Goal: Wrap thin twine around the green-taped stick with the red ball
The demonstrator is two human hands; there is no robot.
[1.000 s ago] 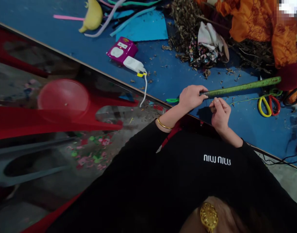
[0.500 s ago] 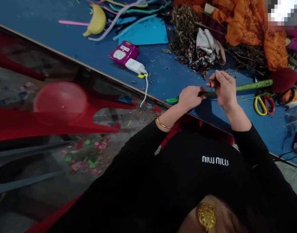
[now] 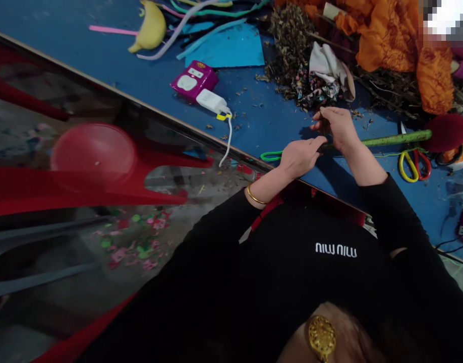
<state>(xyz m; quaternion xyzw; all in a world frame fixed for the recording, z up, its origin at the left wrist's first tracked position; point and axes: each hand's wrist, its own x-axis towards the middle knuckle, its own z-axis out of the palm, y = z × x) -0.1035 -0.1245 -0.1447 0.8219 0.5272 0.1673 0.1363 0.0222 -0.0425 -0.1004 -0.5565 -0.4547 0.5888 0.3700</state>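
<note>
My left hand [image 3: 301, 155] is closed round the dark end of a green stem [image 3: 396, 138], and a bright green loop [image 3: 271, 156] pokes out on its far left side. At the stem's other end is a fuzzy dark red ball [image 3: 450, 132]. My right hand [image 3: 338, 128] is just above the stem, its fingers curled in a pinch; what they hold, if anything, is too small to make out. A thin green strand [image 3: 391, 154] runs below the stem towards scissors with yellow and red handles [image 3: 408, 165].
On the blue table [image 3: 114, 55] lie a purple socket block [image 3: 195, 80] with a white plug, a yellow crescent shape [image 3: 152, 27], a light blue sheet [image 3: 239, 48], dried plant bits [image 3: 292, 43] and orange cloth [image 3: 386, 43]. A red stool [image 3: 93, 156] stands at left.
My right hand has shifted left and up a little, with its fingers further along past the left hand's fingertips. The stem and red ball have moved slightly right and down.
</note>
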